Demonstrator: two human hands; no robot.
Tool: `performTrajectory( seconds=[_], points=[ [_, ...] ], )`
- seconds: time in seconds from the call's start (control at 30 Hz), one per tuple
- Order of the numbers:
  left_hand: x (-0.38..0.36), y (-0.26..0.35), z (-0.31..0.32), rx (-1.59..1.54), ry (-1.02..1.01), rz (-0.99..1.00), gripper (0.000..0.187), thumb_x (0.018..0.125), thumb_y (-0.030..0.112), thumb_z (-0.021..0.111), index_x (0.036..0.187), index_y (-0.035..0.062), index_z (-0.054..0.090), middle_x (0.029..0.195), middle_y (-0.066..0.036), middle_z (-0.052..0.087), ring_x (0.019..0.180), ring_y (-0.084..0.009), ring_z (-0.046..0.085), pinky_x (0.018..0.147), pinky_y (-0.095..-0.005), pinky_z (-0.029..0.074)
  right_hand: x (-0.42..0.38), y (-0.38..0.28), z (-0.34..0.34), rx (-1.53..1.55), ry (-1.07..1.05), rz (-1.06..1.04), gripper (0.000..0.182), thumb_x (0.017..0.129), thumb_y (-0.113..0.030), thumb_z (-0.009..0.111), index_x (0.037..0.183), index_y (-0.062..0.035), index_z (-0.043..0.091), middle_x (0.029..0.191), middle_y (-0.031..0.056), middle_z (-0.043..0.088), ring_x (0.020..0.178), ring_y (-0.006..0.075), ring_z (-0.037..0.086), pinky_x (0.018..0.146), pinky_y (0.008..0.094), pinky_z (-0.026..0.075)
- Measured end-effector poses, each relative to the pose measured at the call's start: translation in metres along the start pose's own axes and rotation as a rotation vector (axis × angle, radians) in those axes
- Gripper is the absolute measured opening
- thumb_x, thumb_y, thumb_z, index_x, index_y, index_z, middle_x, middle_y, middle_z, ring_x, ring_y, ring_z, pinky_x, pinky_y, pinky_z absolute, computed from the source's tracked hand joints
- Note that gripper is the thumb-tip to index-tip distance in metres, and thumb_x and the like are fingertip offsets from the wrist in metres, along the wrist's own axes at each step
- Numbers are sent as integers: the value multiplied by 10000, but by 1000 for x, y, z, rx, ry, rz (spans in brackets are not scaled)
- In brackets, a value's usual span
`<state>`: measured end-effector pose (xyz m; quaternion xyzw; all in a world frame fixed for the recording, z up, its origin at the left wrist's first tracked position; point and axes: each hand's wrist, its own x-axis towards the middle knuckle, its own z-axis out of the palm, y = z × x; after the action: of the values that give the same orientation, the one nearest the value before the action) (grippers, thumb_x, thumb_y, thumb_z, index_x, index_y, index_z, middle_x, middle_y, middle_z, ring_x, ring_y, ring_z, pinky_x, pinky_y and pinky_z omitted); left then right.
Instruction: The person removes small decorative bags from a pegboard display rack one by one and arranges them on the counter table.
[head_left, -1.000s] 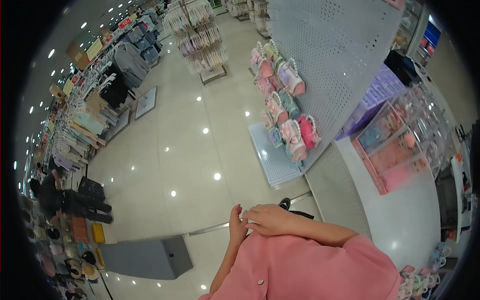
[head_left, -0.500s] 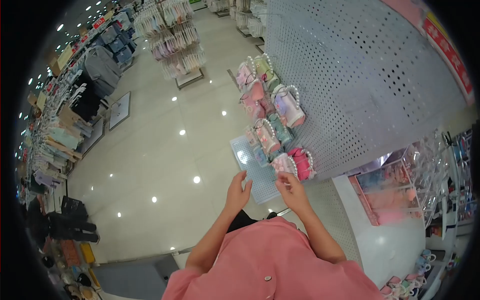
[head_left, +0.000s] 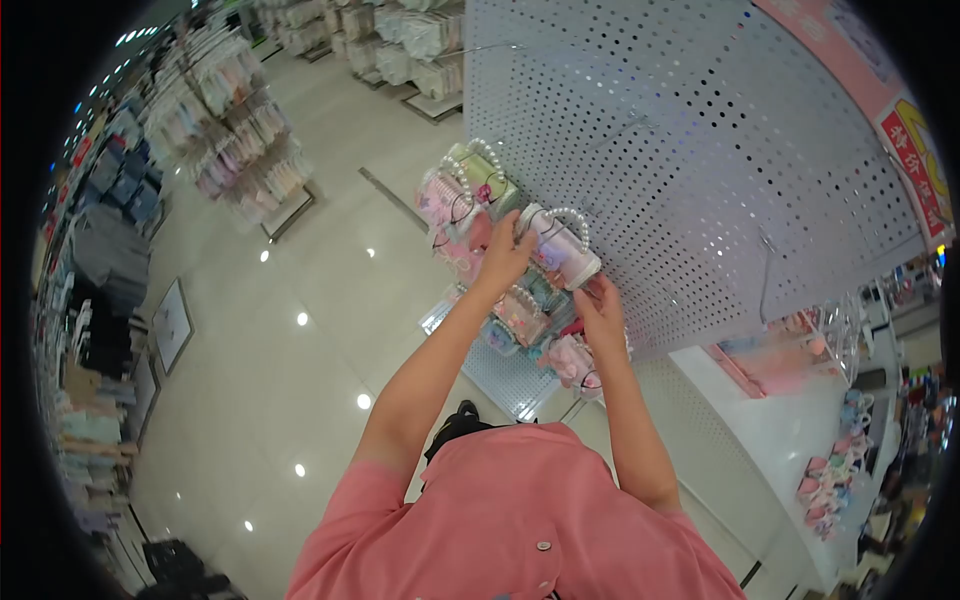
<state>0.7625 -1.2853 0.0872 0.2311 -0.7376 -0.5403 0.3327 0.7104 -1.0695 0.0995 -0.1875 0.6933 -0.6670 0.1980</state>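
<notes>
Bracketing a small pale bag [head_left: 562, 250] from both ends, the shopper's two hands sit close against it, the left hand [head_left: 506, 258] at its upper end, the right hand [head_left: 602, 310] at its lower end. The fingers are bent, but from where I'm standing I can't tell whether either hand has really closed on it. The bag is out on the near side of a holed metal panel [head_left: 630, 190], among other little bags.

I'd guess it weighs next to nothing. The body looks padded enough to give a bit under a squeeze, smooth but not badly slippery; the bead handle [head_left: 577, 217] seems the delicate part, and might snag on its neighbours. I'd take it by the two ends of the body, or lift by the handle with a gentle pull.

Its long axis slants, one end up towards the left hand, the other down towards the right, with the handle arching out on the panel side. A green bag [head_left: 478, 163] lies just above, a peach bag [head_left: 522, 318] below. Further out stand a white counter [head_left: 765, 425] and a clothes rack [head_left: 235, 130].
</notes>
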Motion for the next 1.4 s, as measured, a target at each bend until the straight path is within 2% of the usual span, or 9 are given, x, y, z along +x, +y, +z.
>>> performTrajectory(
  seconds=[0.1,0.2,0.3,0.5,0.7,0.8,0.83,0.93,1.4],
  points=[
    [25,-33,8,-65,-113,-98,562,1013,288,650,1452,-25,492,1254,-138,644,1116,-200,620,974,-332,492,6,-11,10,-11,-60,-19,602,970,-157,713,1464,33,426,1357,186,597,1212,250,607,1043,388,492],
    [24,-32,4,-134,-163,-116,559,1019,290,640,1454,-30,496,1223,-108,656,1070,-169,613,955,-306,489,-1,-16,25,-86,-37,-27,603,965,-159,718,1466,20,434,1352,171,594,1215,248,605,1030,385,497],
    [9,-17,-13,-187,-175,-129,623,1016,310,623,1505,-34,448,1518,-237,476,1383,-322,494,1128,-397,401,-17,-40,41,-62,-37,-31,606,951,-141,728,1467,1,445,1380,158,563,1225,243,596,1004,376,506],
    [-58,35,-75,-262,-104,73,541,1044,175,581,1525,-11,416,1466,-177,485,1345,-271,491,1129,-395,389,-77,-64,64,-154,-63,23,633,940,-80,709,1506,-55,426,1412,110,537,1296,207,537,1054,380,482],
    [-152,45,-118,-193,-89,-145,504,1057,136,557,1518,6,400,1465,-145,450,1318,-241,500,1095,-399,433,-145,-63,60,-317,-179,2,622,938,-115,713,1493,-54,437,1420,129,533,1307,241,538,1012,398,527],
    [-196,55,-123,-168,-64,-210,453,1062,131,546,1485,13,432,1433,-137,465,1299,-239,510,1068,-391,459,-169,-79,49,-330,-216,247,614,932,-131,723,1472,-25,451,1420,149,535,1285,267,563,1016,396,531],
    [-210,56,-120,-165,-78,-224,440,1062,126,545,1475,15,441,1429,-137,466,1295,-239,513,1064,-390,462,-176,-84,43,-328,-230,346,612,931,-129,723,1469,-19,452,1420,151,535,1282,270,568,1015,396,533],
    [-242,68,-101,-152,-125,-220,394,1053,95,553,1431,12,478,1399,-140,490,1245,-237,531,1018,-380,482,-202,-55,11,-294,-128,169,606,910,-163,744,1431,-11,473,1346,179,555,1160,298,635,972,388,550],
    [-405,156,100,110,-635,143,248,975,29,628,1219,-15,628,1207,-195,634,1038,-350,626,878,-393,517,-417,-24,-227,-178,437,140,570,921,-158,730,1422,-20,495,1340,148,576,1203,266,614,975,385,542]
  ],
)
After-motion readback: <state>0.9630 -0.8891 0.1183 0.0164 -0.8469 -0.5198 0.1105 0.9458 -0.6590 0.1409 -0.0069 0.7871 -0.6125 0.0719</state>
